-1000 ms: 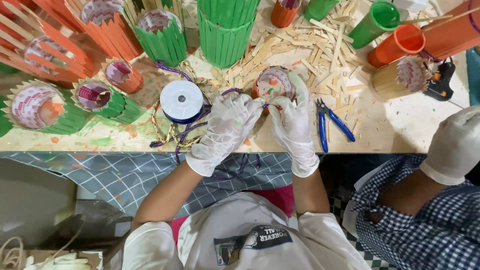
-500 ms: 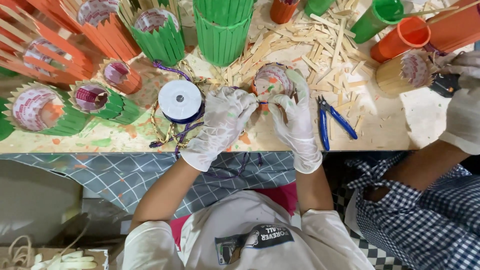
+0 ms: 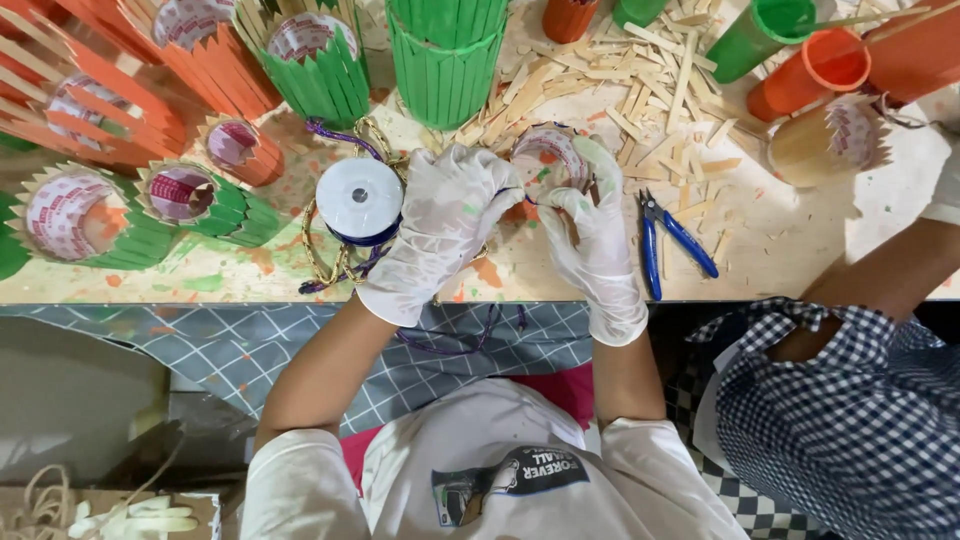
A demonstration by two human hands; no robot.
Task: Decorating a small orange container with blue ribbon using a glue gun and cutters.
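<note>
A small round holder (image 3: pixel 548 160), ringed with flat wooden sticks and lined with pink-patterned paper, is sitting on the paint-smeared tabletop (image 3: pixel 800 250) between two white-gloved hands. The left hand (image 3: pixel 440 225) is pinching a thin purple ribbon at its rim; the right hand (image 3: pixel 595 235) is gripping its side. A white ribbon spool (image 3: pixel 359 197) is lying just beside the left hand, blue-handled pliers (image 3: pixel 670 240) near the right. Loose pale sticks (image 3: pixel 640 80) are littering the wood beyond, among green and orange stick-clad holders.

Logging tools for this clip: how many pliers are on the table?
1: blue-handled pliers lie on the table, just beside the right hand. Others may be hidden among the sticks.
</note>
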